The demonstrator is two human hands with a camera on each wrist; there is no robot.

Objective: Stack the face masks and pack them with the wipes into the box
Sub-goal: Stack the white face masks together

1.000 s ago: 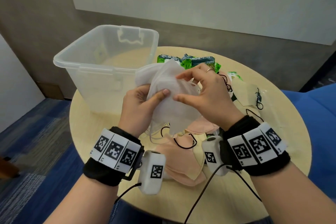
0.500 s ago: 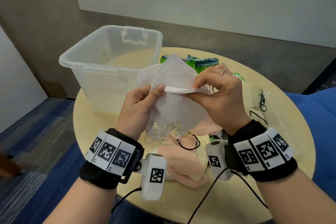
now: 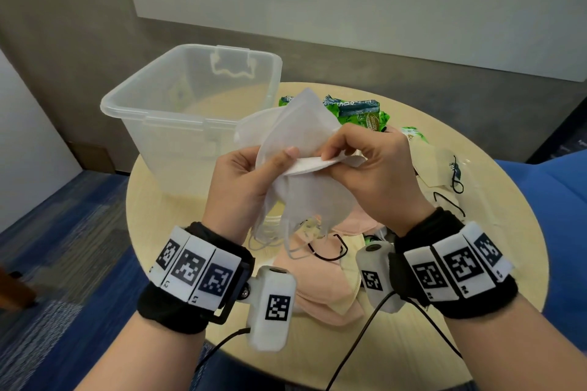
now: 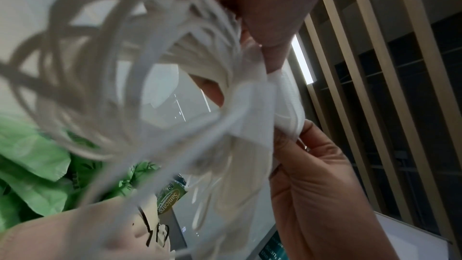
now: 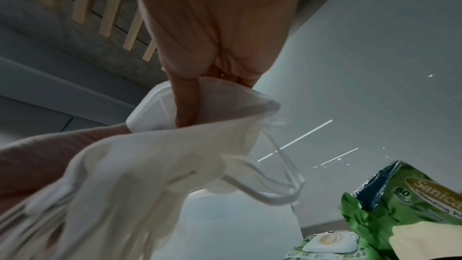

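On my far left the clear plastic box (image 3: pixel 178 111) stands upright on the round table (image 3: pixel 495 295), lid off, nothing visible in it from the head view. Just right of it my left hand (image 3: pixel 241 187) is raised above the table, fingers curled behind a bunch of white face masks (image 3: pixel 305 187) and the thumb pressed on their front; the left wrist view shows their white ear loops (image 4: pixel 105 78) hanging in a blurred tangle under that grip. Next across, my right hand (image 3: pixel 371 174) pinches the folded edge of one white mask (image 3: pixel 313 166) between thumb and bent fingers — the right wrist view shows a finger (image 5: pixel 186 104) tucked into the fold. Below the hands, pink masks (image 3: pixel 320 282) lie loosely overlapped on the table, one with a black loop. Behind the held bunch sit the green wipes packs (image 3: pixel 359 111), touching one another. Further right a cream mask (image 3: pixel 441 168) in a clear wrapper lies flat, with black ear loops beside it — well apart from the box.
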